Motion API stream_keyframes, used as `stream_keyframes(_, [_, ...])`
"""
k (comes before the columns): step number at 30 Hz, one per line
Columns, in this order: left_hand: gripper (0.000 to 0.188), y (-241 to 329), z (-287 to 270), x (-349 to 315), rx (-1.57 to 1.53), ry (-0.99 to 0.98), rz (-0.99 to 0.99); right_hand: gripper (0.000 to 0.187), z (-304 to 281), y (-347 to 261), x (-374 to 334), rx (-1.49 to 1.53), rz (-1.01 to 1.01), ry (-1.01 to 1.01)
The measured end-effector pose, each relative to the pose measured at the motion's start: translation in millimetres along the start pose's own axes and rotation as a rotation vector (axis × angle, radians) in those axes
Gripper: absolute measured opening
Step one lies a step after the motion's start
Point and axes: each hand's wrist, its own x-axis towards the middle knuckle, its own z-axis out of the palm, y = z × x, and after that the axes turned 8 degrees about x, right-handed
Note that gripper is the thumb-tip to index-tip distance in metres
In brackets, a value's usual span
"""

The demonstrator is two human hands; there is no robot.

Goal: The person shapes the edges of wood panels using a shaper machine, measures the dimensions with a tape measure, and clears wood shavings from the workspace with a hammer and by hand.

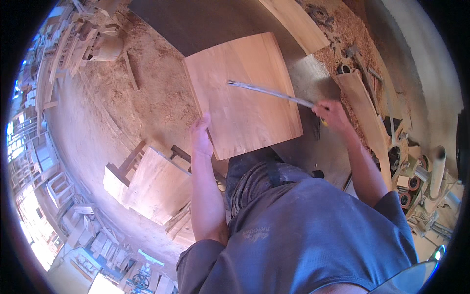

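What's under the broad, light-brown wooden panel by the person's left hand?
A smooth dark-grey flat surface shows beyond the far and right edges of the panel; anything directly beneath is covered.

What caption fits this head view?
Left hand gripping a wooden panel, right hand holding a long silvery strip over it.
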Motion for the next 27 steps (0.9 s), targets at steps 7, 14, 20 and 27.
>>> stream_keyframes(7, [0.028, -30.8, 3.5, 11.3, 0.164, 0.029, -0.022, 0.041, 18.5, 73.9, -123.8, -0.041, 0.170, 0.363])
stream_keyframes(14, [0.020, -40.7, -10.3, -11.1, 0.136, 0.200, 0.119, 0.043, 45.6, 133.8, -205.9, -0.430, 0.206, 0.590])
stream_keyframes(20, [0.012, -33.7, -37.3, -38.8, 0.181, 0.302, 0.130, 0.052, 60.7, 103.0, -194.8, -0.276, -0.043, 0.536])
stream_keyframes(27, [0.004, -10.3, -42.3, -66.0, -0.254, 0.346, 0.147, 0.074, 148.0, -51.0, -104.4, 1.102, 0.010, -0.375])
